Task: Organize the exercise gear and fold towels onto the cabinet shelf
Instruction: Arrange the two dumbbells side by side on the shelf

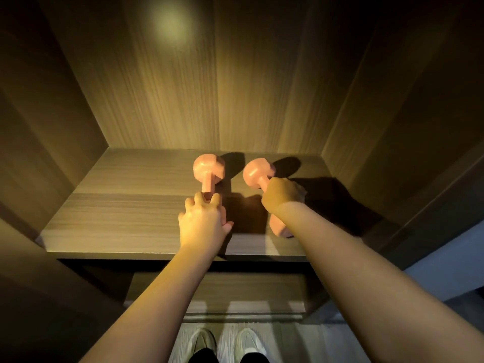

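Two pink dumbbells lie side by side on the wooden cabinet shelf (125, 213), both pointing front to back. My left hand (203, 221) covers the near end of the left dumbbell (208, 170), fingers curled over its handle. My right hand (281, 192) grips the handle of the right dumbbell (258, 172), whose near head (280, 227) shows below my wrist. No towels are in view.
The cabinet's back wall (209, 87) and side walls (47, 113) close in the shelf. A lower shelf or drawer front (235, 292) sits beneath. My shoes (225, 341) stand on the pale floor below. The shelf's left half is bare wood.
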`<state>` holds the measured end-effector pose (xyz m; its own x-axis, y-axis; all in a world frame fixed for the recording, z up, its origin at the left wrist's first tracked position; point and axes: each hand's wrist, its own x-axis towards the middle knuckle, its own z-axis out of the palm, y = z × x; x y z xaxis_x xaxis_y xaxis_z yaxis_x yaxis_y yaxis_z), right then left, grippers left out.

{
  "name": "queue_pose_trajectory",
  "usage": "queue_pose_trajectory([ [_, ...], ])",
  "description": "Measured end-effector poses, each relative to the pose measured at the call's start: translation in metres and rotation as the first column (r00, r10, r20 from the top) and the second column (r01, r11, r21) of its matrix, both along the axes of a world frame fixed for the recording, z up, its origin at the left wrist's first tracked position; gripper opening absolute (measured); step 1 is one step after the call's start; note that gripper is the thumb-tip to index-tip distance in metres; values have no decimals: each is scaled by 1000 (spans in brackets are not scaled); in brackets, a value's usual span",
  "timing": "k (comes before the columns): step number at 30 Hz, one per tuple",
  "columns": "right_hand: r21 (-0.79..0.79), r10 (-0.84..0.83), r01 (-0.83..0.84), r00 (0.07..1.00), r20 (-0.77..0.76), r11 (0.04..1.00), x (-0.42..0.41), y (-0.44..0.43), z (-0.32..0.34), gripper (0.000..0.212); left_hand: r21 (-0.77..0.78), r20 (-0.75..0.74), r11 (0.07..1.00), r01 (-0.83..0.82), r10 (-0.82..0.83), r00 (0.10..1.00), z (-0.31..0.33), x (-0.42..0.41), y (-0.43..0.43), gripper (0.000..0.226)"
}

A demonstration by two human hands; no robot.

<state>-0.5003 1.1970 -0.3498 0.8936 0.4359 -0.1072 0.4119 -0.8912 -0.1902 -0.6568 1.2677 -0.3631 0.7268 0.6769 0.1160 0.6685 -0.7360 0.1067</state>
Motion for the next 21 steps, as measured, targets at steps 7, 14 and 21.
queue_pose_trajectory([
  [7, 47, 111, -108, 991, -72, 993, -8, 4, 9, 35, -29, -76, 999, 45, -47, 996, 3, -2, 4, 67],
  [14, 144, 326, -294, 877, -352, 945, -31, -66, 21, 43, -37, -49, 997, 72, -74, 996, 3, -7, 4, 65],
  [21, 150, 341, -307, 873, -349, 940, -49, -39, 17, 65, -34, -35, 997, 72, -74, 997, 2, -18, 15, 57],
])
